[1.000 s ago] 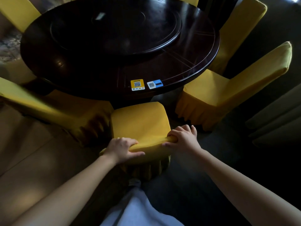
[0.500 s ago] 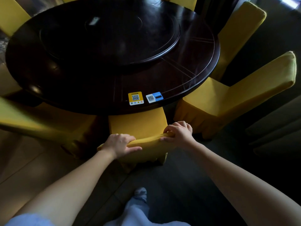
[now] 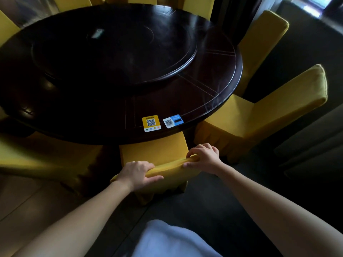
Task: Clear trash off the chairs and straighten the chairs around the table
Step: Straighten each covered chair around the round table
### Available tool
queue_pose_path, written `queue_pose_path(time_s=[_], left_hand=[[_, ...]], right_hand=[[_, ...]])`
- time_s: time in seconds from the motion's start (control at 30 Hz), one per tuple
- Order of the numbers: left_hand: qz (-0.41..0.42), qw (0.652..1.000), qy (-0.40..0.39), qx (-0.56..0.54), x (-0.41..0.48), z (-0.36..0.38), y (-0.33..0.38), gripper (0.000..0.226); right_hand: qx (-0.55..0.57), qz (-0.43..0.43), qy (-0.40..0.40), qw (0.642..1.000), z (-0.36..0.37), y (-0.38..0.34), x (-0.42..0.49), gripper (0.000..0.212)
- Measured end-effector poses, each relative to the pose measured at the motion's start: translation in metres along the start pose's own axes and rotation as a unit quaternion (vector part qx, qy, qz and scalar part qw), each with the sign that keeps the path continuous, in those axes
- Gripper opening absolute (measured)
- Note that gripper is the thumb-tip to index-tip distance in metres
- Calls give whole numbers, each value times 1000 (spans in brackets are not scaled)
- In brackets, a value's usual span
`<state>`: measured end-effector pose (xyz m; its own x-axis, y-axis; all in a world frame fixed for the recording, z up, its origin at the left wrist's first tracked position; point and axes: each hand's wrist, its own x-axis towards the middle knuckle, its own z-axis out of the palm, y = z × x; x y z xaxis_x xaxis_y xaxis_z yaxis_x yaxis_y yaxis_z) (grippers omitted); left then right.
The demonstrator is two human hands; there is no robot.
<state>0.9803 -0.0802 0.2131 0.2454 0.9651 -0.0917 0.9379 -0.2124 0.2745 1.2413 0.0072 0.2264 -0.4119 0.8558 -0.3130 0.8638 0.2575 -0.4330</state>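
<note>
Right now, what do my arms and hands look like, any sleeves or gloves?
The left forearm and right forearm are bare, no sleeve in frame. The left hand and right hand wear no gloves; no watch or ring shows. Bluish clothing shows at the bottom.

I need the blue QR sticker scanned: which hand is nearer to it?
Right. The right hand grips the chair back below and right of the blue QR sticker; the left hand grips it farther down and left.

You cannot see the front of the chair [image 3: 152,151] seat, since the table [image 3: 213,112] rim covers it. The neighbouring chair [image 3: 37,160] runs off the left edge, the stickers [image 3: 151,123] carry print too small to read, and the pale object [image 3: 97,33] mid-table is a blur.
</note>
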Motion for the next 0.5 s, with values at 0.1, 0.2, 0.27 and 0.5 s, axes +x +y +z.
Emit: queue_pose_path(time_s=[0.1,0.2,0.27,0.5], left_hand=[[-12,1000,-20,-17,-1,-2,2,107],[-39,997,-39,-45,-2,-4,3,108],[-51,995,-66,-57,0,-5,5,93],[-80,982,-149,-83,7,-4,3,66]], right_hand=[[-4,10,1,1000,1,-2,-2,54],[2,15,12,1000,4,-3,-7,53],[7,20,21,1000,5,-5,-10,54],[13,36,52,998,10,-8,-18,55]])
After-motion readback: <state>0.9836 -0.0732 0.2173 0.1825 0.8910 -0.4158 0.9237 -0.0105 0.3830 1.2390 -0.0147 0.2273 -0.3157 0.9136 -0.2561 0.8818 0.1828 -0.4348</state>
